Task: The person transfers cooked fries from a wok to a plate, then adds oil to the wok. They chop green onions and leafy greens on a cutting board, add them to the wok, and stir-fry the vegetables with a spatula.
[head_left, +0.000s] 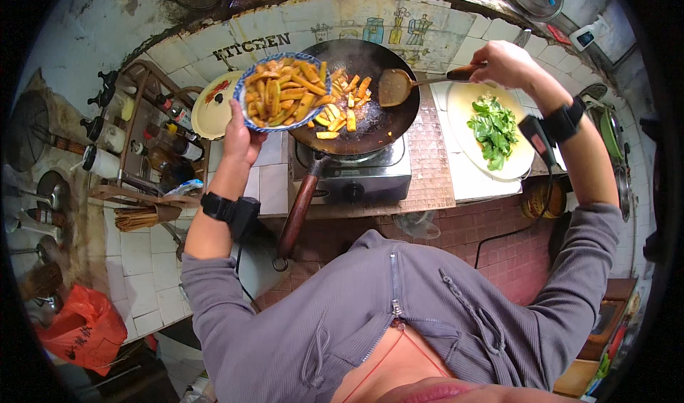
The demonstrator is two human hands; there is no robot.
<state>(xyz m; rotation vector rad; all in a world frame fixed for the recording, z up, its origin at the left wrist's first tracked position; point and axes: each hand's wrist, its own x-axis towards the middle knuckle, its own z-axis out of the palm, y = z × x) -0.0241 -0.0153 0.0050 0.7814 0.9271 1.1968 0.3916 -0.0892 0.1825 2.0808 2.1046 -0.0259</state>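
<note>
My left hand (pixel 244 139) grips the rim of a blue-and-white bowl (pixel 246 116) heaped with cooked yellow-brown vegetable strips (pixel 283 93). The bowl is held over the left side of a dark wok (pixel 393 127), hiding part of it. More strips (pixel 348 111) lie loose in the wok, with some steam above. In my right hand (pixel 504 65), closed around its dark handle, is a spatula (pixel 396 88). Its broad blade, coated with sauce, rests over the wok's right side. The wok sits on a silver gas stove (pixel 370 179), its wooden handle (pixel 299 214) pointing toward me.
To the right, a pale round plate (pixel 464 111) bears chopped green leaves (pixel 493 129). On the left are a cream lid (pixel 206 114), a rack (pixel 132 136) with bottles and jars, and hanging utensils (pixel 51 189). A red plastic bag (pixel 85 328) hangs at lower left.
</note>
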